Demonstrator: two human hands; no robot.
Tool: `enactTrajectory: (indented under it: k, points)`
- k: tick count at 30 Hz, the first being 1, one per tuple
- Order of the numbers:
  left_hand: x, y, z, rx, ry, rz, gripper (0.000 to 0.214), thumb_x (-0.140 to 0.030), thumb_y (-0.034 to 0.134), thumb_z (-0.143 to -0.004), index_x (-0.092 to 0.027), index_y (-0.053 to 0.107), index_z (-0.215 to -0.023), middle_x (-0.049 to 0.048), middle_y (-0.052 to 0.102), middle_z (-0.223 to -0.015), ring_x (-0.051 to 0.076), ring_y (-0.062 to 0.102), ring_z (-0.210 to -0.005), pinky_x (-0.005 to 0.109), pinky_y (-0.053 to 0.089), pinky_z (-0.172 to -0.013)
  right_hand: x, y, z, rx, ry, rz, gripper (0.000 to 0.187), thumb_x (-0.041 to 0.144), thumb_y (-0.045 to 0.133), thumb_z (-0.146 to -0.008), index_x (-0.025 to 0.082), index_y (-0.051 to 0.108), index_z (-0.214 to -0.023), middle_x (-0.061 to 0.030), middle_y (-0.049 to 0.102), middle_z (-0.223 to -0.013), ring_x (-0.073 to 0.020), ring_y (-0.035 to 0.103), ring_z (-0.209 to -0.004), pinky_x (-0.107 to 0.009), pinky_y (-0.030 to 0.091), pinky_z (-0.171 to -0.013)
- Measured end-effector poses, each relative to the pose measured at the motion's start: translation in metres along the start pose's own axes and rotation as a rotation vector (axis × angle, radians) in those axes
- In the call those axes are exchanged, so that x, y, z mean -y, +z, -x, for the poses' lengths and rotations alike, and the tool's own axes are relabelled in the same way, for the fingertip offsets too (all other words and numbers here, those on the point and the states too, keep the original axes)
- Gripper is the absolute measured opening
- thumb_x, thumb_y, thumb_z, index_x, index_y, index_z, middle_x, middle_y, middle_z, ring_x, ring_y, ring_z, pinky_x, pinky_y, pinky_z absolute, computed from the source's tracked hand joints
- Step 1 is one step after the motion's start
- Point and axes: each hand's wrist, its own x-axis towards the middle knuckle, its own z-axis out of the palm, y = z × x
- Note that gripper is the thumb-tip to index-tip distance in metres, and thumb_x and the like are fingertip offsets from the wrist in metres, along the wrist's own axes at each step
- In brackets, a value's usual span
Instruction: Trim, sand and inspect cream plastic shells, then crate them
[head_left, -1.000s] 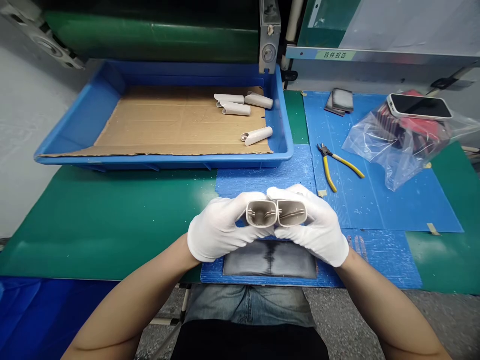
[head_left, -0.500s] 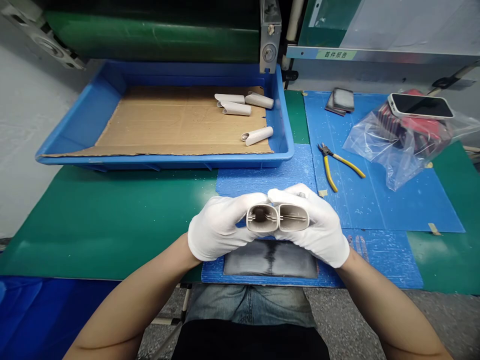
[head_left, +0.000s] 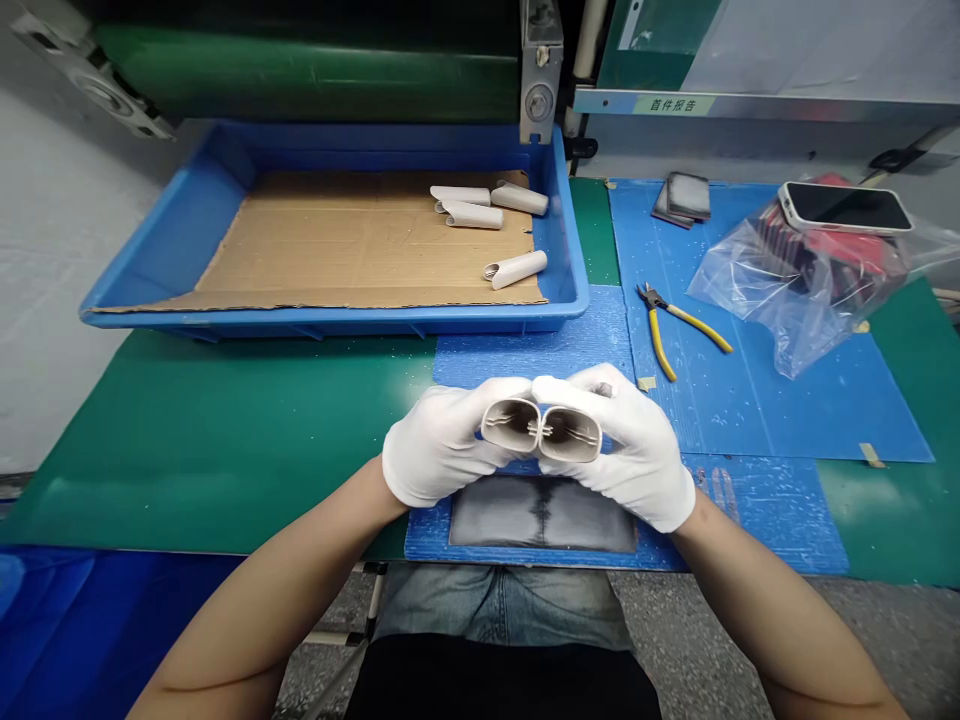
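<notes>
This is a factory assembly station: a bench surface of smooth green matting (head_left: 225, 440) with taped-down sheets of blue corrugated plastic (head_left: 772, 400), above a speckled concrete floor (head_left: 712, 630). A shallow blue plastic tray (head_left: 322, 322) lined with brown cardboard (head_left: 337, 240) holds cream plastic tubes (head_left: 517, 268), and yellow-handled steel pliers (head_left: 667, 318) lie nearby. The worker wears white cotton gloves (head_left: 442, 445), and a pale green label reading "first-article report" (head_left: 673, 105) sits on a metal rail (head_left: 825, 108).
</notes>
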Motion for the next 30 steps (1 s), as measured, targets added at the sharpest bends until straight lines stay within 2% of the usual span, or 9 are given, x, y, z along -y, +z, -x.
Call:
enactTrajectory:
  k: [2, 5, 13, 18, 22, 25, 30]
  points:
    - [0.002, -0.001, 0.001, 0.031, 0.040, -0.038, 0.023, -0.026, 0.068, -0.096, -0.022, 0.068, -0.118, 0.0079, 0.074, -0.094, 0.022, 0.077, -0.084, 0.033, 0.067, -0.077, -0.001, -0.001, 0.000, 0.024, 0.044, -0.025, 0.053, 0.052, 0.077, -0.092, 0.030, 0.067, -0.140, -0.0037, 0.063, -0.101, -0.0175, 0.064, -0.088, -0.032, 0.056, -0.071]
    - [-0.001, -0.005, 0.002, 0.035, 0.001, -0.011, 0.033, -0.037, 0.075, -0.092, -0.022, 0.067, -0.121, 0.0065, 0.074, -0.088, 0.021, 0.076, -0.076, 0.031, 0.065, -0.072, -0.002, -0.002, 0.001, 0.035, 0.082, -0.041, 0.055, 0.058, 0.074, -0.093, 0.029, 0.068, -0.139, -0.0039, 0.063, -0.099, -0.0182, 0.064, -0.087, -0.033, 0.057, -0.071]
    - [-0.010, -0.009, -0.001, 0.037, -0.080, 0.060, 0.039, -0.047, 0.073, -0.092, -0.021, 0.067, -0.120, 0.0059, 0.075, -0.085, 0.018, 0.071, -0.067, 0.030, 0.061, -0.069, -0.001, 0.000, 0.001, 0.008, 0.049, -0.016, 0.056, 0.055, 0.076, -0.091, 0.029, 0.068, -0.140, -0.0028, 0.064, -0.096, -0.0172, 0.064, -0.086, -0.032, 0.057, -0.073]
    - [-0.003, -0.001, 0.000, 0.008, -0.077, 0.023, 0.037, -0.041, 0.069, -0.094, -0.019, 0.065, -0.124, 0.0090, 0.076, -0.092, 0.020, 0.075, -0.075, 0.031, 0.061, -0.073, 0.001, 0.002, 0.002, 0.008, 0.014, 0.096, 0.051, 0.046, 0.078, -0.092, 0.036, 0.066, -0.141, -0.0022, 0.064, -0.094, -0.0181, 0.063, -0.084, -0.033, 0.057, -0.073]
    - [0.004, 0.005, 0.001, -0.009, -0.054, -0.008, 0.036, -0.035, 0.066, -0.095, -0.018, 0.065, -0.127, 0.0099, 0.078, -0.103, 0.019, 0.076, -0.083, 0.028, 0.061, -0.077, 0.005, 0.002, 0.000, 0.000, -0.025, 0.139, 0.048, 0.040, 0.078, -0.094, 0.037, 0.066, -0.140, -0.0027, 0.066, -0.097, -0.0184, 0.063, -0.089, -0.032, 0.057, -0.075]
    - [0.003, 0.002, 0.001, -0.009, -0.033, -0.008, 0.037, -0.034, 0.068, -0.094, -0.016, 0.066, -0.127, 0.0106, 0.079, -0.104, 0.018, 0.077, -0.082, 0.027, 0.061, -0.079, 0.005, 0.002, 0.000, -0.001, -0.051, 0.148, 0.048, 0.039, 0.078, -0.094, 0.036, 0.066, -0.140, -0.0030, 0.067, -0.098, -0.0184, 0.063, -0.091, -0.031, 0.057, -0.076]
    - [-0.008, -0.010, -0.006, -0.018, -0.005, -0.012, 0.034, -0.035, 0.070, -0.095, -0.020, 0.070, -0.127, 0.0073, 0.080, -0.117, 0.018, 0.078, -0.100, 0.025, 0.062, -0.093, -0.002, 0.007, 0.004, -0.016, -0.117, 0.206, 0.054, 0.042, 0.076, -0.095, 0.036, 0.062, -0.146, -0.0064, 0.070, -0.107, -0.0219, 0.064, -0.097, -0.035, 0.058, -0.080]
